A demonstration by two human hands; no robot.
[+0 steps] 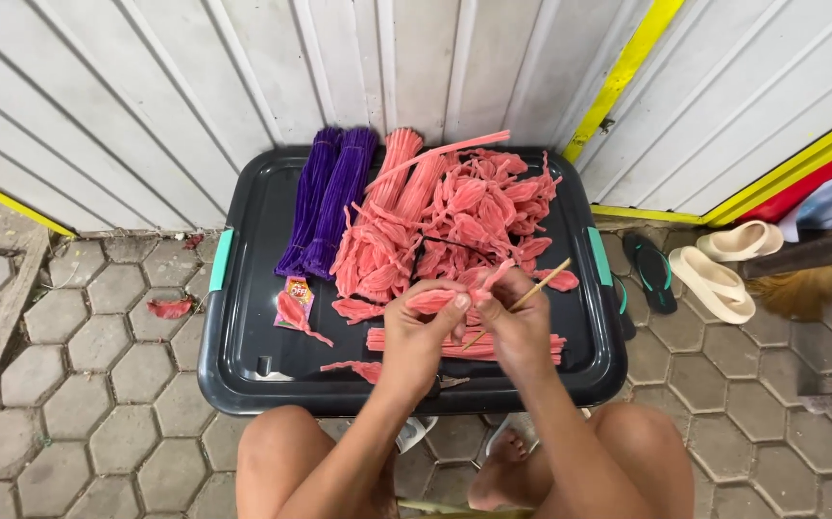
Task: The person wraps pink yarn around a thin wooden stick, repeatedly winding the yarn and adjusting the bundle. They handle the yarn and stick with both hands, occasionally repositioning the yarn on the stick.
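Note:
My left hand (419,325) and my right hand (515,320) meet over a dark plastic box lid (243,317) that lies flat like a tray. Together they pinch a bent pink fuzzy wire piece (432,301). A thin wooden stick (541,285) slants up to the right out of my right hand. Behind the hands lies a heap of folded pink fuzzy wire shapes (478,211) and a bundle of straight pink fuzzy wires (382,207). Two bundles of purple fuzzy wires (325,197) lie at the lid's left rear.
A small printed packet (296,298) lies on the lid's left side. My bare knees (277,452) and foot (501,476) are in front of the lid. Sandals (714,279) and a broom head (800,291) lie right. A white corrugated wall (147,96) stands behind; paving stones surround.

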